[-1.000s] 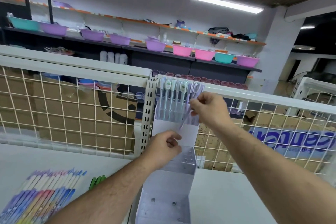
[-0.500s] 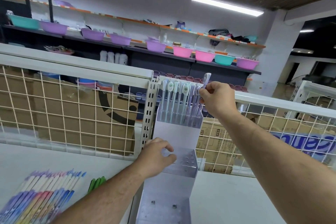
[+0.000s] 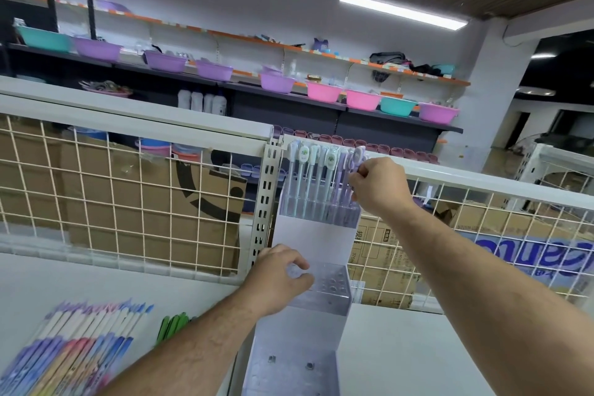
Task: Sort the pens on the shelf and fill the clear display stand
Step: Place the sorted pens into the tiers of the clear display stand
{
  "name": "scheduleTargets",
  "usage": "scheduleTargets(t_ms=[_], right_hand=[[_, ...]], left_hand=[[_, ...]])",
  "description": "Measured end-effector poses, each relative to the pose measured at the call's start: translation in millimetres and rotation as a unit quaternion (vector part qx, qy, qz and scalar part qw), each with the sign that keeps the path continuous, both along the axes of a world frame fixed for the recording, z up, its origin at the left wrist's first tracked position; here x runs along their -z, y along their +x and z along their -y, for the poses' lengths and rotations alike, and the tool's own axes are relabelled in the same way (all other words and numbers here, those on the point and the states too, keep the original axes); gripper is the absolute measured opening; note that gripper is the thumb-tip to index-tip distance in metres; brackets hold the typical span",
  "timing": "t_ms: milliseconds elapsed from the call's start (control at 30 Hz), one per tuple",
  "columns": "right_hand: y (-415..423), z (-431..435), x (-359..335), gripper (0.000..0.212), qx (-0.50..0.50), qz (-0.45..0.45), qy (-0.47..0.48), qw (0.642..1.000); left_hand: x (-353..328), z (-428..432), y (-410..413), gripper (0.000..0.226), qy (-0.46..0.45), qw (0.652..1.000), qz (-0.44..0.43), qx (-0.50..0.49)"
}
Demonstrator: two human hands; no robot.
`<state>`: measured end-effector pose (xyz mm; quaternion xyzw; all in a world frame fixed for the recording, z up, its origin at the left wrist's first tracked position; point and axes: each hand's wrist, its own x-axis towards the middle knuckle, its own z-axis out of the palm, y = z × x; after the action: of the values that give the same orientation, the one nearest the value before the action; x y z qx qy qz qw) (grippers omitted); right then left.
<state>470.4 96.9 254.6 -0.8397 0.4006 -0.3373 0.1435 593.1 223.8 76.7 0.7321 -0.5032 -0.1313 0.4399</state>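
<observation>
The clear tiered display stand (image 3: 316, 236) stands on the white shelf against the wire grid. Its top tier holds a row of upright pastel pens (image 3: 313, 182) with white and lilac caps. My right hand (image 3: 377, 185) pinches the rightmost lilac pen (image 3: 356, 160) at the top tier's right end, the pen standing upright in the row. My left hand (image 3: 279, 278) rests on the left edge of the empty middle tier with its fingers curled over the holes. A fan of pastel pens (image 3: 74, 350) lies on the shelf at the lower left, with a few green pens (image 3: 172, 326) beside it.
A white wire grid fence (image 3: 128, 199) with a slotted post (image 3: 265, 199) runs behind the stand, cardboard boxes behind it. The white shelf surface (image 3: 401, 350) stretches right of the stand. Far wall shelves carry purple, pink and teal basins (image 3: 324, 92).
My right hand lifted the lilac pen from mid-stand height up to the top tier and lowered it into the row's right end. My left hand slid down onto the middle tier.
</observation>
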Motion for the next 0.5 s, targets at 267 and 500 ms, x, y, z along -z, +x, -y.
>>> scheduleTargets(t_ms=[267,500], right_hand=[[0,-4,9,0.024,-0.007,0.022,-0.012,1.000],[-3,-1,3,0.023,-0.017,0.007,0.009,1.000]], left_hand=[[1,0,0,0.010,0.001,1.000,0.004,-0.001],[2,0,0,0.010,0.003,1.000,0.008,-0.003]])
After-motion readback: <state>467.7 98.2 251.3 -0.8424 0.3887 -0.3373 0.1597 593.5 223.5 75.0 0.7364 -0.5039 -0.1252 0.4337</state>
